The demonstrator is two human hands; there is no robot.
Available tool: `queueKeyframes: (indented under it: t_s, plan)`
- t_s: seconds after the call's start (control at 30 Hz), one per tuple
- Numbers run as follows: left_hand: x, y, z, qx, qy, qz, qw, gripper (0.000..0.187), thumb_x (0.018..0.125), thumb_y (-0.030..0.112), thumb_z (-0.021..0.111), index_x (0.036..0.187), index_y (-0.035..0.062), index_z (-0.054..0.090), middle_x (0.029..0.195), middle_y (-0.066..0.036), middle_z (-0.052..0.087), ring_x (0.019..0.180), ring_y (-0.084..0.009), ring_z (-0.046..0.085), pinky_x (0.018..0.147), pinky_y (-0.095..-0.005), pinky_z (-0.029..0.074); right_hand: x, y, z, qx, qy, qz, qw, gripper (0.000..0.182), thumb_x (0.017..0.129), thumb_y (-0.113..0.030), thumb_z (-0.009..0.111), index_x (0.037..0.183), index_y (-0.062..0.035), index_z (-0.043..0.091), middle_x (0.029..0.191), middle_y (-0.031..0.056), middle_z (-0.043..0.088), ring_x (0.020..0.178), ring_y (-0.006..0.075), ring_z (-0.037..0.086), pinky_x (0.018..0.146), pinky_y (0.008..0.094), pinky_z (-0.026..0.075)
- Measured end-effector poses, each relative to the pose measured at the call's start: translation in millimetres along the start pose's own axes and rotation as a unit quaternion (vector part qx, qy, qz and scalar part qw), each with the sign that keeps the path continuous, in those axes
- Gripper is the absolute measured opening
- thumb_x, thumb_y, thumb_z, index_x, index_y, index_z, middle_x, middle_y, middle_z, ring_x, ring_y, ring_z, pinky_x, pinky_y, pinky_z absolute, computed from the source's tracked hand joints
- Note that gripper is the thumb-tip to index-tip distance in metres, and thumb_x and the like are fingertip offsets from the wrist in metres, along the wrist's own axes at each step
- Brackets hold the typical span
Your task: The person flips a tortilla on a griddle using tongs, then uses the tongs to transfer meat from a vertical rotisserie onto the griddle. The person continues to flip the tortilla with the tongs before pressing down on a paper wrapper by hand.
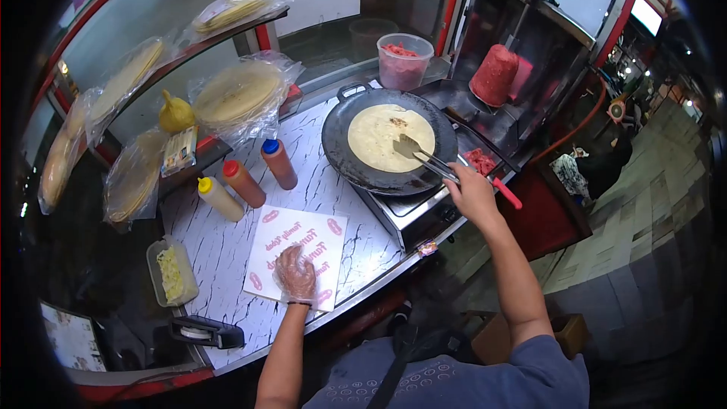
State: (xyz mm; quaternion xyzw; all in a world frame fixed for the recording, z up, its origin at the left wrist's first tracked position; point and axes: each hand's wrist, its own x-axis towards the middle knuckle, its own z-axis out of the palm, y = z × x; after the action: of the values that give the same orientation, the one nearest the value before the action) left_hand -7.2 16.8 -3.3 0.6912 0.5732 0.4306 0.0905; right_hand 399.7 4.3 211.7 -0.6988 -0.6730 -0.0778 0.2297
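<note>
My right hand [475,195] is closed around metal tongs [433,163]. Their broad tips press on a round flatbread [371,136] lying in a black pan [341,155] on the stove. A browned spot shows near the flatbread's upper middle. In a clear plastic glove, my left hand [295,273] rests on a stack of printed wrapping paper [271,238], its fingers partly spread and slightly bent. Three squeeze bottles stand beyond the paper: a yellow-capped one [221,201], a red-capped one [244,185] and a blue-capped one [279,165].
Red meat [496,74] stands on a vertical spit behind the stove, beside a tub of meat [404,68]. A red handle [507,193] juts out at the stove's right. Bagged flatbreads [238,93], a shredded-vegetable container [173,273] and a tape dispenser [208,332] line the left side.
</note>
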Motion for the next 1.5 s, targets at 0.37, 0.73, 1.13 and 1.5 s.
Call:
queueKeyframes:
  t_s: [0.37,0.73,1.13,1.5]
  plan:
    - [-2,-4,2,-0.006,0.011,-0.005,1.0,0.041,0.075,0.004,0.064,0.115,0.002,0.065,0.12,-0.019,0.063,0.116,-0.0376,0.058,0.105,-0.0458,0.045,20,49,-33,0.037,0.003,-0.014,0.999,0.033,0.092,-0.031,0.067,0.116,-0.0089,0.072,0.099,0.0174,0.074,0.087,0.0372,0.071,0.079,0.0455,0.056]
    - [-2,-2,3,0.045,0.012,-0.005,0.999,0.043,0.075,0.006,0.065,0.118,0.004,0.065,0.122,-0.017,0.062,0.117,-0.0376,0.057,0.104,-0.0477,0.045,40,48,-36,0.097,-0.054,-0.123,0.986,0.032,0.091,-0.033,0.071,0.117,-0.0139,0.072,0.084,0.0108,0.066,0.081,0.0322,0.068,0.069,0.0443,0.054]
    - [3,10,0,0.122,0.035,-0.026,0.992,0.047,0.073,0.009,0.07,0.118,0.0055,0.064,0.121,-0.017,0.063,0.118,-0.0372,0.057,0.107,-0.0495,0.04,74,91,-28,0.132,-0.088,-0.196,0.968,0.032,0.092,-0.034,0.07,0.117,-0.0143,0.073,0.083,0.0092,0.067,0.073,0.0302,0.068,0.062,0.0427,0.053]
    - [1,2,5,0.187,0.039,-0.046,0.981,0.047,0.074,0.01,0.07,0.119,0.0026,0.065,0.125,-0.019,0.062,0.118,-0.0392,0.055,0.106,-0.0491,0.041,100,94,3,0.146,-0.092,-0.229,0.958,0.029,0.093,-0.032,0.067,0.116,-0.0141,0.071,0.076,0.0113,0.064,0.072,0.0339,0.068,0.064,0.0466,0.053]
